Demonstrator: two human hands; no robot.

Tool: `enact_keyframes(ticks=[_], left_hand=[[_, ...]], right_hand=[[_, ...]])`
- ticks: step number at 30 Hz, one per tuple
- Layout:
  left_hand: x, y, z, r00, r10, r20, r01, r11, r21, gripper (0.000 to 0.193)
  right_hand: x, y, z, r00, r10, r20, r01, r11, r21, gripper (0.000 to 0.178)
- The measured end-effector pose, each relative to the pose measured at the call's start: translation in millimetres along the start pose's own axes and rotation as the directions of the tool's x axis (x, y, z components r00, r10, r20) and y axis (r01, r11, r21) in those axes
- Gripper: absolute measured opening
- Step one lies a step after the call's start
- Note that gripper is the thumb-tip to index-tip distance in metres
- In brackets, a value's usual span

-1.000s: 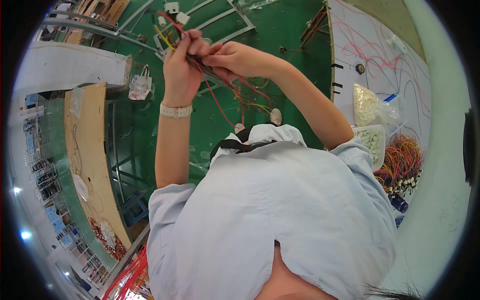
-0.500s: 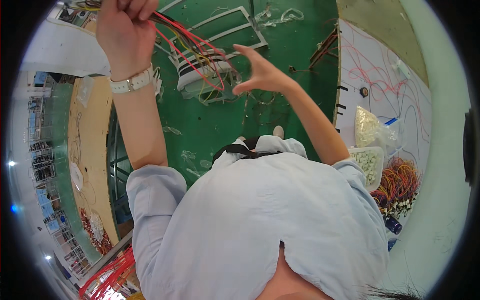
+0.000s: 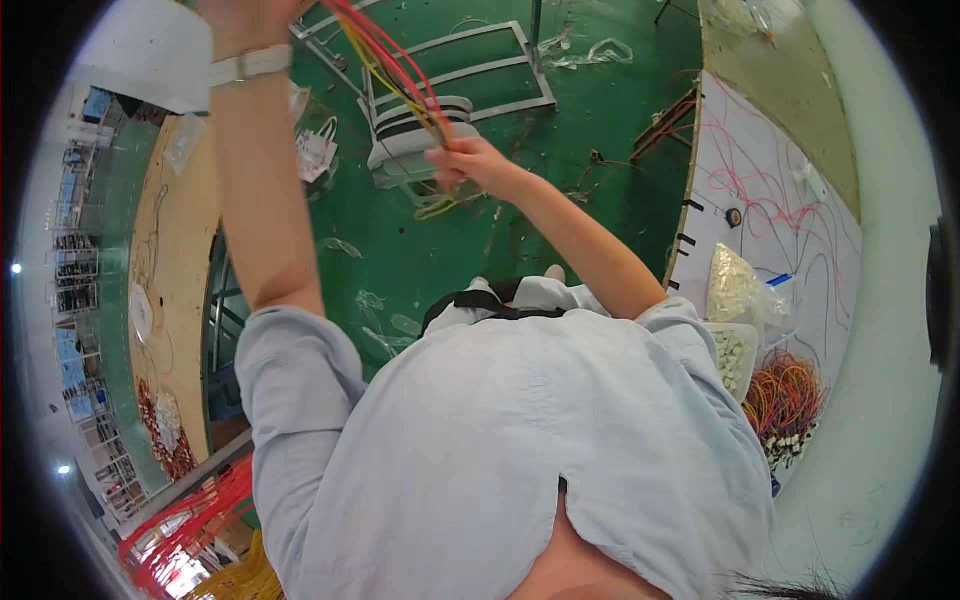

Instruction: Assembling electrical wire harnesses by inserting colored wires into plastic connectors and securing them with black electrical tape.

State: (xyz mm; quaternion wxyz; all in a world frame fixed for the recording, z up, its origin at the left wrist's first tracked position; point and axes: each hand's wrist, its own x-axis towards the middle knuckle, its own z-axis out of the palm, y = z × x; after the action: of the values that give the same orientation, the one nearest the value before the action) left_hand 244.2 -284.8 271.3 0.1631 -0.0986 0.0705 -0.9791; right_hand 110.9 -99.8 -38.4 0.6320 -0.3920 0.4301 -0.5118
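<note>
A bundle of red, yellow and dark wires (image 3: pixel 392 70) stretches in the air between my two hands. My right hand (image 3: pixel 472 165) is closed around its lower end, with the fingers slightly blurred. At the upper left, my left hand (image 3: pixel 245 22) is raised, a white watch strap (image 3: pixel 250 66) on its wrist. The picture's upper edge cuts off its fingers, but the taut wires run up to it. Behind the bundle on the green floor stands a stool with a grey and white striped seat (image 3: pixel 425 128).
A grey metal frame (image 3: pixel 470 62) stands beyond the stool. On the right, a white table (image 3: pixel 745 165) holds loose red wires, a bag of pale connectors (image 3: pixel 730 285), a white tub (image 3: pixel 745 365) and a wire heap (image 3: pixel 785 395). To the left runs a wooden tabletop (image 3: pixel 175 270). Plastic scraps litter the floor.
My right hand was open beside the hanging wire ends and is now closed on the bundle. My left hand has gone higher, partly out of the picture, and the wires are drawn straighter.
</note>
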Motion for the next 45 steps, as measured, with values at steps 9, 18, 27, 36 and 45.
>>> enact_keyframes(ticks=[9, 18, 27, 36, 45], left_hand=[[-124, 150, -100, 0.606, 0.773, 0.188, -0.517, 0.202, 0.832, 0.017], [-72, -90, -271, 0.796, 0.498, -0.345, 0.184, 0.343, 0.921, 0.030], [-38, -106, -257, 0.984, 0.163, 0.070, -0.177, 0.877, 0.446, 0.047], [-24, -125, -228, 0.973, 0.228, -0.039, -0.154, 0.766, 0.624, 0.051], [9, -82, -254, 0.927, 0.302, -0.224, -0.068, 0.722, 0.688, 0.021]], right_hand=[[-140, -41, -90, 0.990, -0.098, 0.104, -0.004, 0.711, 0.703, 0.033], [-66, -69, 16, 0.628, -0.750, -0.207, 0.500, 0.593, -0.631, 0.032], [-60, -80, 31, 0.912, -0.100, -0.398, 0.182, 0.968, 0.174, 0.030], [-65, -92, 10, 0.963, -0.169, -0.208, 0.266, 0.703, 0.660, 0.031], [-52, -73, -46, 0.982, 0.140, -0.125, -0.129, 0.988, 0.090, 0.030]])
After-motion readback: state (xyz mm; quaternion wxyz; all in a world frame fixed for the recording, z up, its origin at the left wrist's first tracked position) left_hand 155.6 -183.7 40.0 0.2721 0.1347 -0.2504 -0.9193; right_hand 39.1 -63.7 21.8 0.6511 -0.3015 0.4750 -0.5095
